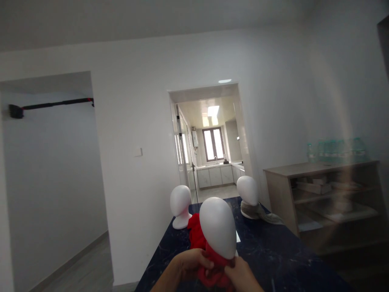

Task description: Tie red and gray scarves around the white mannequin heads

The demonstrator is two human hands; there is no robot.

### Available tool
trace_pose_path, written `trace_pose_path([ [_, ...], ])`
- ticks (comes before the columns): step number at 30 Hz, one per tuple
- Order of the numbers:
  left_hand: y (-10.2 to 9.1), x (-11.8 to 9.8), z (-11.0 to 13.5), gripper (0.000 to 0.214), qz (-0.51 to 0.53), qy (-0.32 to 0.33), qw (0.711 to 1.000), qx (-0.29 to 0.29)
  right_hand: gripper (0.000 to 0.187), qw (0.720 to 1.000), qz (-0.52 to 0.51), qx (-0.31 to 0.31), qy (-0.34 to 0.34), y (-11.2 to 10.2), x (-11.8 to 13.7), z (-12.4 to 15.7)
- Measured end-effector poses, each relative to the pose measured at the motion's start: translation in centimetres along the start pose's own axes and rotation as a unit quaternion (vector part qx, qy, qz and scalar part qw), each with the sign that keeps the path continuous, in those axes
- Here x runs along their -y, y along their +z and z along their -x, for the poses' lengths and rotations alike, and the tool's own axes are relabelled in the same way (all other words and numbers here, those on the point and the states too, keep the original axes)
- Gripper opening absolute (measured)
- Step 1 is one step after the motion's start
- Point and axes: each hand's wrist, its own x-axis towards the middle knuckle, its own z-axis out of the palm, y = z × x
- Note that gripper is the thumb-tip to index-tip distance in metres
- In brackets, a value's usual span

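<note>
A white mannequin head (217, 227) stands upright at the near end of the dark blue table (261, 251). Red cloth, which looks like a scarf (214, 278), wraps around its neck. More of the red cloth lies behind the head to the left. My left hand (194, 259) is closed on the scarf at the left front of the neck, thumb and fingers pinching it. At the right front, my right hand (240, 273) also grips the scarf, its fingertips partly hidden in the cloth.
A bare white mannequin head (180, 206) stands at the far left of the table. Another mannequin head (247, 190) at the far right has a grey-green scarf (258, 211) around its neck. A wooden shelf unit (279, 194) with several water bottles (337, 150) on top is to the right.
</note>
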Motion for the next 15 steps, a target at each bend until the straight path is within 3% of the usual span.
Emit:
trace_pose_path([
  [3,0.8,1.2,0.7,0.016,0.033,0.048,0.998,-0.002,0.033,1.000,-0.027,0.012,-0.010,0.3,-0.6,-0.3],
  [6,0.9,2.7,2.2,0.023,0.136,0.056,0.989,-0.003,0.033,0.998,-0.057,0.021,-0.027,0.3,-0.7,-0.1],
  [9,0.2,3.6,4.2,0.025,0.243,-0.016,0.968,0.068,0.033,0.997,-0.055,0.028,-0.041,-0.1,-0.5,0.2],
  [12,0.2,4.4,4.7,0.027,0.229,-0.081,0.961,0.130,0.030,0.998,-0.041,0.006,-0.050,-0.4,-0.8,0.1],
  [13,0.5,4.8,4.3,0.030,0.216,-0.061,0.967,0.123,0.027,0.998,-0.033,-0.011,-0.049,-0.5,-1.1,0.0],
  [15,1.9,6.3,3.1,0.046,0.189,0.042,0.979,0.067,0.023,0.998,-0.023,-0.049,-0.024,-0.5,-2.0,-0.5],
])
